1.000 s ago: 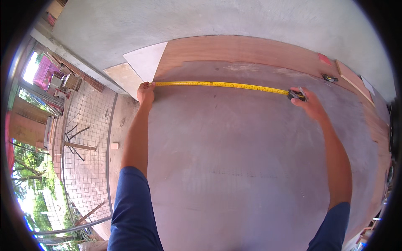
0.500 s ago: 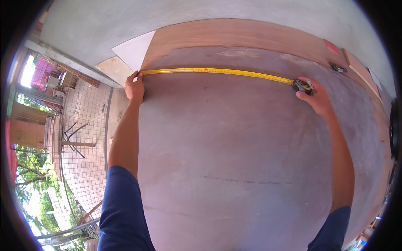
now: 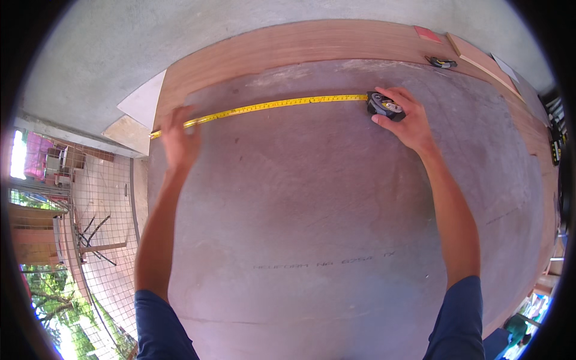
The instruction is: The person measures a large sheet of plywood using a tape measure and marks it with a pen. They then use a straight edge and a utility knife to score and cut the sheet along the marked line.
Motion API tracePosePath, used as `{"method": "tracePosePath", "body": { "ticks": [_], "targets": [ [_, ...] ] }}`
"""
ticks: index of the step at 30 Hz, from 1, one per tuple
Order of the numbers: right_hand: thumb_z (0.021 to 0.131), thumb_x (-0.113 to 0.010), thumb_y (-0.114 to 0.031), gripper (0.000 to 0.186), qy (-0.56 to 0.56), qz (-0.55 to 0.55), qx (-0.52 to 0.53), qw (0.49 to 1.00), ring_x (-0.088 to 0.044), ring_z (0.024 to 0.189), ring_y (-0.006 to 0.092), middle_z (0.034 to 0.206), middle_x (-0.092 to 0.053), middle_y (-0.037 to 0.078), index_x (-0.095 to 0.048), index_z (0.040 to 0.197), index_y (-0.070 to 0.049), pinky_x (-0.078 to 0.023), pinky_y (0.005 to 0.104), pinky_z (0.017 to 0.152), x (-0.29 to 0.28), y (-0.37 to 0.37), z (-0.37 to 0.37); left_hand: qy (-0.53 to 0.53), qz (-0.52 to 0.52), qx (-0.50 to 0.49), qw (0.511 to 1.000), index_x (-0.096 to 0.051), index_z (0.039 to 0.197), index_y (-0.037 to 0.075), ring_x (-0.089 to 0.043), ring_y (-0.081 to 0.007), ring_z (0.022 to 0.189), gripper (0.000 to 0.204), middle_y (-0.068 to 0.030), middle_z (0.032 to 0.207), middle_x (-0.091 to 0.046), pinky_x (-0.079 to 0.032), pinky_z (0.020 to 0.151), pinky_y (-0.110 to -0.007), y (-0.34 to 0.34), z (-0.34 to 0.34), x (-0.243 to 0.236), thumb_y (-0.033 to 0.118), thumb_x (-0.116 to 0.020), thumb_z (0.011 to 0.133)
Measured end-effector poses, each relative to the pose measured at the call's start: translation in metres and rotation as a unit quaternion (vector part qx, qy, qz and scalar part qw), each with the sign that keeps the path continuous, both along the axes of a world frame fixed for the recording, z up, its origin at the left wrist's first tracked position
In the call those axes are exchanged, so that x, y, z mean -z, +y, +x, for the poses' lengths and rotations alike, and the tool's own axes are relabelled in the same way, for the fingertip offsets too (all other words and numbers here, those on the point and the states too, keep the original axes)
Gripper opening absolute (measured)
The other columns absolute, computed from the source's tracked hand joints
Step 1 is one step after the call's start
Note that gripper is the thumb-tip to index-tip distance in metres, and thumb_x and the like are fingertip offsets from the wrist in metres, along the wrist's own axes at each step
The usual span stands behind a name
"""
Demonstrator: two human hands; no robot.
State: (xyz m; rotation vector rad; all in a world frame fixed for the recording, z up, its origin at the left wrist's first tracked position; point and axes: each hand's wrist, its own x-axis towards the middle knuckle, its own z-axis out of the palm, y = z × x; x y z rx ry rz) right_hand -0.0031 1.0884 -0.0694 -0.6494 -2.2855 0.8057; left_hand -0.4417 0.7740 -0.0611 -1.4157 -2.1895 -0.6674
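Head view: since the earlier frames the yellow tape blade reads shorter and more tilted, climbing from the sheet's left edge up to the case. The right hand has carried the dark tape measure case leftward toward the middle of the sheet; its fingers are clamped around the case, pressing it on the surface. The left hand has slid off the edge where it pinched the hook; it now lies blurred over the blade just inside the left edge, and I cannot tell whether its fingers are closed on the blade or only resting flat.

The surface is a large plywood sheet, its middle dull grey and scuffed, with a faint printed line low down, and a warm reddish-brown band of bare veneer along the far side. The blade is thin, glossy and marked with fine ticks. At the far right corner a 2nd small tape measure lies beside a pale wooden strip and a red patch. Beyond is rough grey concrete floor, with 2 pale flat tiles near the sheet's left corner, and wire mesh fencing at left.
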Motion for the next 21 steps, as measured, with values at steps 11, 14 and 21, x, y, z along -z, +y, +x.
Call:
{"method": "tracePosePath", "body": {
  "ticks": [11, 14, 21],
  "targets": [
    [0.081, -0.094, -0.024, 0.065, -0.037, 0.138, 0.022, 0.989, -0.061, 0.128, 0.032, 0.135, -0.065, 0.008, -0.073, 0.142, -0.023, -0.051, 0.044, 0.109, 0.001, -0.006, 0.002, -0.18, 0.016, 0.133, 0.975, -0.085, 0.11, 0.015, -0.064, -0.032, 0.101, 0.017, -0.0068, 0.107, -0.076, -0.052, 0.094, -0.044, 0.112, 0.105, 0.021, 0.015, -0.082, 0.093],
    [0.081, -0.094, -0.025, 0.066, -0.041, 0.17, 0.025, 0.984, -0.06, 0.128, 0.0331, 0.136, -0.065, 0.009, -0.072, 0.143, -0.023, -0.051, 0.0447, 0.109, 0.005, -0.008, 0.001, -0.168, 0.049, 0.127, 0.976, -0.087, 0.103, 0.017, -0.064, -0.0312, 0.097, 0.014, -0.004, 0.103, -0.076, -0.051, 0.093, -0.044, 0.114, 0.102, 0.03, 0.014, -0.084, 0.09],
    [0.084, -0.092, -0.036, 0.057, -0.057, 0.186, 0.054, 0.979, -0.066, 0.119, 0.0376, 0.129, -0.069, 0.012, -0.072, 0.132, -0.012, -0.055, 0.0467, 0.102, -0.003, -0.013, -0.013, -0.175, 0.067, 0.124, 0.974, -0.086, 0.1, 0.014, -0.064, -0.0323, 0.1, 0.009, -0.0073, 0.1, -0.075, -0.051, 0.094, -0.043, 0.119, 0.099, 0.038, 0.015, -0.082, 0.092]
  ]
}}
